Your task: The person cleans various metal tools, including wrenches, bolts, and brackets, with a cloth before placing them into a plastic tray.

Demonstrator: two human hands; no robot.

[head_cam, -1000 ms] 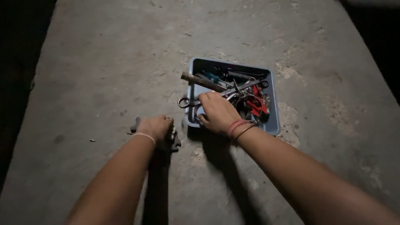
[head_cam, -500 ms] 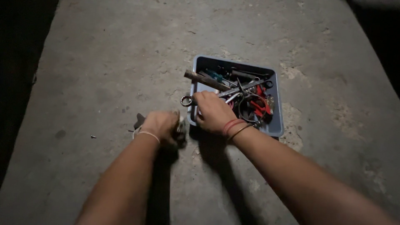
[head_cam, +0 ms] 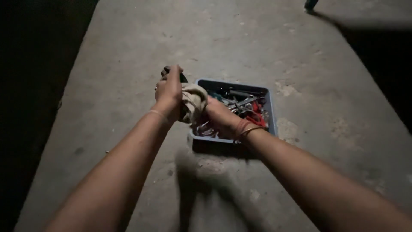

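Cloth (head_cam: 194, 99), pale and bunched, sits between your two hands, raised over the near-left corner of the blue tray (head_cam: 269, 112). Your left hand (head_cam: 170, 91) has its fingers wrapped tight around a dark tool (head_cam: 183, 77), of which only the far tip shows past your knuckles; what kind of tool it is cannot be told. Your right hand (head_cam: 219, 115) presses into the cloth from the right, fingers buried in the folds, so you cannot tell whether they are closed on it or only pushing against it.

To work this well, keep the left grip firm and let the cloth do the moving, turning it to a fresh fold as you go. Hold the pair over the tray wall rather than over the jumble of metal tools (head_cam: 240, 105) and red handles (head_cam: 256, 112), so nothing snags.

For room, the concrete floor (head_cam: 128, 51) lies bare to the left and far side. The tray's near wall is just under your right wrist. Deep shadow runs down the far left and upper right, hiding whatever lies there.
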